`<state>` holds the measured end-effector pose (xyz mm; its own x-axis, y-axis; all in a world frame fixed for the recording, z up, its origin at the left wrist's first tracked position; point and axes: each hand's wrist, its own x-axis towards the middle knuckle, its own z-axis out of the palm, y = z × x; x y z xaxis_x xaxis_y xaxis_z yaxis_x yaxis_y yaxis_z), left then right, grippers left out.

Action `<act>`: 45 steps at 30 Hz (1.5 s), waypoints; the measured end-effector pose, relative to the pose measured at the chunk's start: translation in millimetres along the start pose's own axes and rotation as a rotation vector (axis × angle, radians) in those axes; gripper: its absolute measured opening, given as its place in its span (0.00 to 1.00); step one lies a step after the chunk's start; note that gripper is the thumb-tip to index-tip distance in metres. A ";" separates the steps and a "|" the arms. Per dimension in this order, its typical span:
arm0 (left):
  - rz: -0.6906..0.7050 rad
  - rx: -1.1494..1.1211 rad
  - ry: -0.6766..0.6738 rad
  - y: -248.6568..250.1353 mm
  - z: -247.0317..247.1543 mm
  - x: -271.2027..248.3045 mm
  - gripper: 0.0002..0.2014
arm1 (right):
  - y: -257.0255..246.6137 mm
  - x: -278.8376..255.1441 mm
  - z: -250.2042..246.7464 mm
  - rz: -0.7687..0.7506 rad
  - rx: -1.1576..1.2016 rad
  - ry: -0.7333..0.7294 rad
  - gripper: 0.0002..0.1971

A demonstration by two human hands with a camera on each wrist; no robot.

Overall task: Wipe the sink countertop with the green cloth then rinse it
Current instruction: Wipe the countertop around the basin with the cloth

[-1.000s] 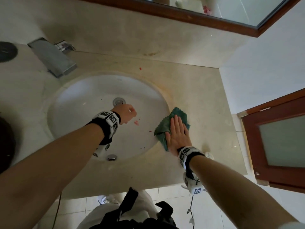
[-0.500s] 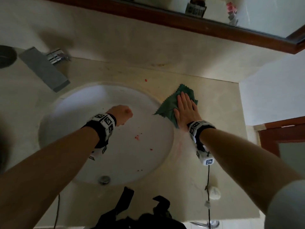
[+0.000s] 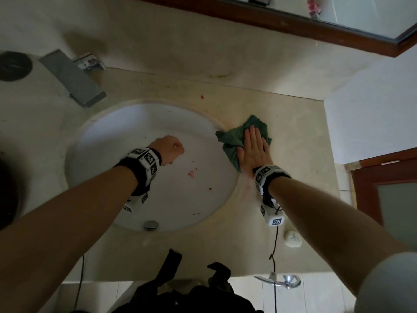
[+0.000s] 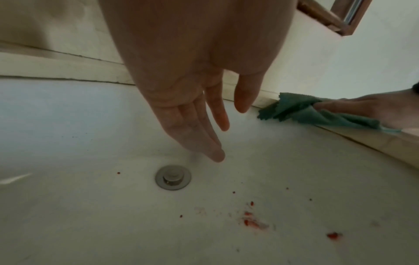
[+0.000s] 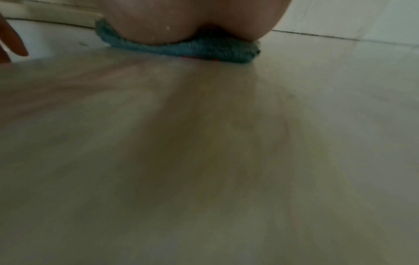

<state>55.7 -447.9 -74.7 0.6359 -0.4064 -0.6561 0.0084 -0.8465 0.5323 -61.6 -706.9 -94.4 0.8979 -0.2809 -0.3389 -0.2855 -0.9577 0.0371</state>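
1. One green cloth (image 3: pixel 234 141), bunched, lies on the countertop (image 3: pixel 293 132) just right of the basin rim; its left corner pokes out over the sink (image 3: pixel 112 141) edge, clear in the left wrist view (image 4: pixel 292 109).
2. Right hand (image 3: pixel 253 152) is flat on the cloth, fingers straight & together, palm pressing down. Cloth sticks out past the fingertips and to the thumb side. Right wrist view: heel of the hand (image 5: pixel 192 19) sits on the cloth fold (image 5: pixel 181 48), bare counter below it.
3. Left hand (image 3: pixel 168 152) hangs over the bowl, apart from the cloth, holding nothing. Head view looks like a fist; left wrist view shows the fingers (image 4: pixel 192 125) hanging down, relaxed & loosely straight, tips just above the drain (image 4: pixel 173 177).
4. One drain plug, one overflow hole (image 3: pixel 150 225) at the near rim.
5. Red specks (image 3: pixel 191 173): several in the bowl below the left fingers; one more on the counter (image 3: pixel 202 96) beyond the basin.
6. One metal faucet (image 3: pixel 72 77) far left of both hands, spout over the rim.
7. One small white lump, maybe soap (image 3: pixel 293 239), on the counter near the right forearm.
8. One wood-framed mirror (image 3: pixel 316 30) above the backsplash.
9. Both forearms reach forward, each w/ a tagged wrist band.
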 end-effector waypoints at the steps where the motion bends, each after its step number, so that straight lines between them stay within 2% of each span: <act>1: 0.008 0.006 0.003 -0.9 2.5 -3.6 0.13 | -3.7 -11.7 4.5 0.003 -0.005 0.002 0.33; 6: 0.035 -0.004 -0.040 -0.4 14.3 -22.9 0.10 | -22.9 -72.2 24.6 0.053 0.015 -0.014 0.34; 10: 0.065 -0.017 -0.075 4.4 21.7 -33.9 0.15 | -40.7 -114.1 37.2 0.206 0.080 -0.029 0.36; 13: 0.096 -0.008 -0.100 7.5 22.9 -38.8 0.16 | -48.8 -123.4 39.0 0.275 0.111 -0.018 0.38; 18: 0.109 0.005 -0.086 6.1 17.5 -39.0 0.14 | -44.6 -112.9 35.0 0.265 0.078 -0.028 0.37; 26: 0.056 0.052 -0.019 -3.4 -6.9 -15.9 0.15 | -25.8 -37.4 10.1 0.187 0.027 -0.023 0.36; 32: -0.001 -0.001 0.004 -6.2 -30.8 5.9 0.16 | -23.3 28.5 -9.6 0.050 -0.021 0.011 0.38; 41: -0.089 -0.097 0.068 -23.8 -62.9 20.0 0.12 | -51.4 105.1 -40.3 -0.165 -0.090 0.005 0.49; 45: -0.125 -0.127 0.077 -33.7 -70.4 19.7 0.11 | -67.6 126.6 -49.3 -0.239 -0.099 0.010 0.49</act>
<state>122.2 -403.2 -67.9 0.6809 -0.2695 -0.6810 0.1847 -0.8366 0.5158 87.9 -680.9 -93.4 0.9393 -0.0456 -0.3401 -0.0309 -0.9983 0.0487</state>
